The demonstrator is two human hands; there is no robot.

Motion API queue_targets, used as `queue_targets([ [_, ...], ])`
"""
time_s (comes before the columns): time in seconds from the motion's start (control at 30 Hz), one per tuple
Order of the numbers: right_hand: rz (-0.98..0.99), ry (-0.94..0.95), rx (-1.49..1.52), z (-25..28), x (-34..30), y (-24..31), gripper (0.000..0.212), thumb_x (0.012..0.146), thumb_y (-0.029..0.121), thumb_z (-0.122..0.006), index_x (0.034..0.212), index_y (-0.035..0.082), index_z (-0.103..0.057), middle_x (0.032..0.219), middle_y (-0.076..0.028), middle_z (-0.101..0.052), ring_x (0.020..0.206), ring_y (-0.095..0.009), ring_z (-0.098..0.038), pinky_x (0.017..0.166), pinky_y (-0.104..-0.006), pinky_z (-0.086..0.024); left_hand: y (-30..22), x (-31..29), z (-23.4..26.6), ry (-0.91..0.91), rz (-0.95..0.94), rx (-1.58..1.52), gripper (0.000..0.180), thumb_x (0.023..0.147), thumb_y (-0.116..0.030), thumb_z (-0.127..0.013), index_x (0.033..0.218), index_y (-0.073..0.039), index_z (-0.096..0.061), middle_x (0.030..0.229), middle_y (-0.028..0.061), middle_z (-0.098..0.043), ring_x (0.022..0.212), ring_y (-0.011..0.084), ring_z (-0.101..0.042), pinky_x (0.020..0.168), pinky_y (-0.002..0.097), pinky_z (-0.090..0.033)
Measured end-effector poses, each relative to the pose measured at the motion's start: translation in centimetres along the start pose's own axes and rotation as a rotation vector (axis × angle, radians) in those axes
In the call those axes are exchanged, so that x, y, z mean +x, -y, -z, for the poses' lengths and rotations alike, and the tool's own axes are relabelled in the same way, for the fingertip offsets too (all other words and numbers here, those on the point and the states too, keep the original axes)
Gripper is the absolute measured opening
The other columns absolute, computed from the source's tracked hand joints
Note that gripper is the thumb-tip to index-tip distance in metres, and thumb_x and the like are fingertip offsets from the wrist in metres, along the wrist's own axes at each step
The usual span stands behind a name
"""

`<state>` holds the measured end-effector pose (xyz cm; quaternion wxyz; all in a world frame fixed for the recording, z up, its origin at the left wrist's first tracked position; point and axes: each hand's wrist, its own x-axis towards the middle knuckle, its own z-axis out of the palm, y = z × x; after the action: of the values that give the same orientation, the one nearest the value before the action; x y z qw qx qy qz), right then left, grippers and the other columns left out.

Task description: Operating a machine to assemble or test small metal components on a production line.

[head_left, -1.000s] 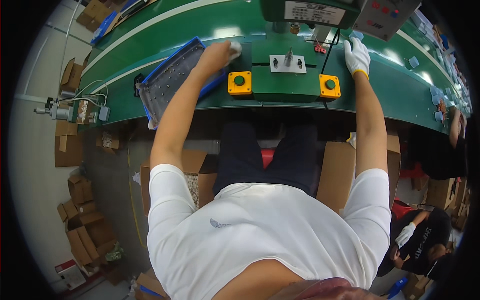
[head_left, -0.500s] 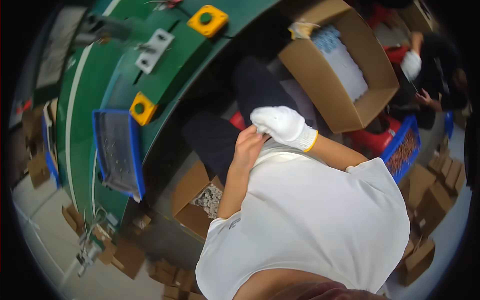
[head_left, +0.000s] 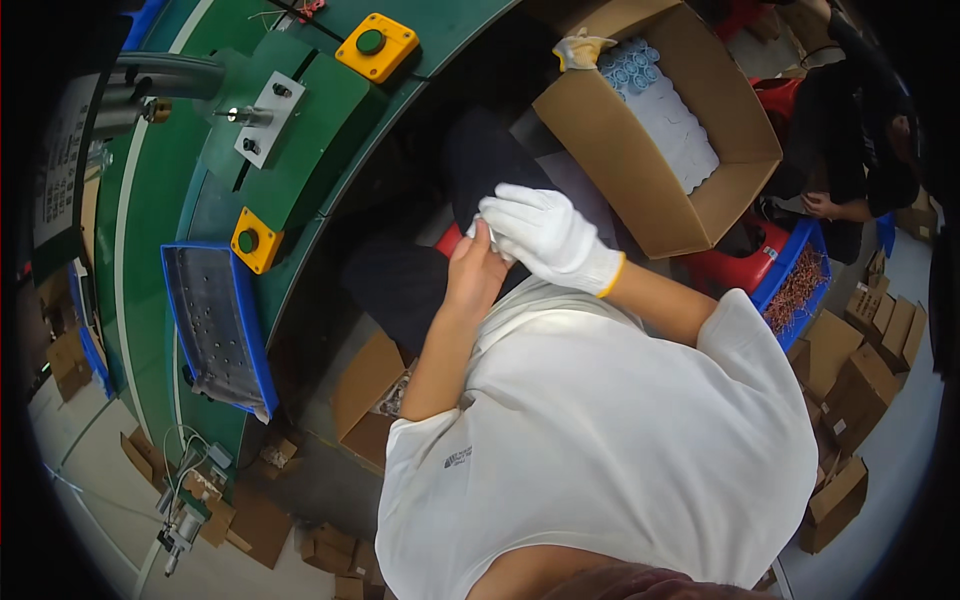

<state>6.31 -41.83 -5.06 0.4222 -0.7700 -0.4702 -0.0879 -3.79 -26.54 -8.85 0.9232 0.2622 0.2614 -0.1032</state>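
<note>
My left hand [head_left: 473,268] is bare, its thumb raised against something white at the fingertips that I cannot make out. Most of its fingers are hidden behind the other hand. My right hand [head_left: 548,238] wears a white knitted glove with a yellow cuff edge. Its fingers stretch out together across the left hand, touching it, and the thumb side is hidden. Both hands meet above my lap, in front of my white shirt [head_left: 600,430].
Right of my hands stands an open carton [head_left: 620,190] with light-blue round parts [head_left: 632,68]; a white-and-yellow glove [head_left: 582,50] hangs on its rim. A green workbench at left carries yellow button boxes [head_left: 376,48] and a blue tray [head_left: 262,345]. A blue bin [head_left: 792,262] holds copper-coloured pieces.
My gloved right hand has gone from curled to stretched out over the left hand. Both hands have shifted slightly left, and the view has turned a little.
</note>
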Motion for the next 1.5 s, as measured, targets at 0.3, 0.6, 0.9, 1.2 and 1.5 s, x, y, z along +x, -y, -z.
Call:
queue_targets([
  [0.3,-0.154,0.518,0.236,1.1,0.8,-0.4,0.035,0.097,0.017,-0.072,0.129,0.003,-0.070,0.116,-0.019,-0.076,0.101,-0.039,-0.073,0.091,-0.0475,-0.057,-4.6,-4.4,5.6,-0.439,-0.556,0.809,0.016,0.091,-0.005,-0.086,0.104,0.003,-0.081,0.100,0.0054,-0.080,0.089,0.0107,-0.071,0.080,0.0296,-0.057],
  [0.6,0.075,0.254,-0.006,2.5,7.8,-7.2,0.034,0.087,-0.001,-0.076,0.121,0.001,-0.075,0.117,-0.017,-0.078,0.101,-0.037,-0.075,0.091,-0.0453,-0.058,-29.1,-9.3,4.9,-0.969,-1.254,1.498,0.036,0.093,-0.015,-0.084,0.123,0.003,-0.073,0.119,0.0163,-0.076,0.099,0.0281,-0.074,0.088,0.0392,-0.058],
  [0.9,-0.129,-0.524,-0.723,10.3,27.8,-29.4,0.052,0.096,0.038,-0.071,0.135,0.005,-0.068,0.137,-0.019,-0.069,0.130,-0.038,-0.063,0.115,-0.0464,-0.047,-27.5,-2.5,4.7,-0.914,-1.121,1.731,0.037,0.106,-0.026,-0.067,0.135,-0.002,-0.069,0.136,0.0190,-0.068,0.128,0.0400,-0.062,0.108,0.0472,-0.049],
  [1.2,-1.170,-0.669,-0.898,16.5,33.1,-43.9,0.073,0.090,0.062,-0.065,0.153,0.027,-0.059,0.155,-0.018,-0.056,0.141,-0.041,-0.055,0.115,-0.0548,-0.046,-27.1,-2.9,2.9,-0.970,-1.064,1.638,0.031,0.101,-0.018,-0.069,0.127,-0.003,-0.071,0.119,0.0180,-0.073,0.113,0.0392,-0.068,0.098,0.0464,-0.053],
  [1.5,-0.386,-0.775,0.110,10.2,29.8,-33.4,0.044,0.107,0.029,-0.068,0.135,-0.003,-0.071,0.132,-0.014,-0.076,0.117,-0.022,-0.072,0.103,-0.0368,-0.054,-27.1,-2.9,3.3,-0.959,-1.065,1.627,0.035,0.098,-0.026,-0.071,0.127,-0.006,-0.070,0.098,0.0188,-0.076,0.093,0.0399,-0.072,0.083,0.0495,-0.056],
])
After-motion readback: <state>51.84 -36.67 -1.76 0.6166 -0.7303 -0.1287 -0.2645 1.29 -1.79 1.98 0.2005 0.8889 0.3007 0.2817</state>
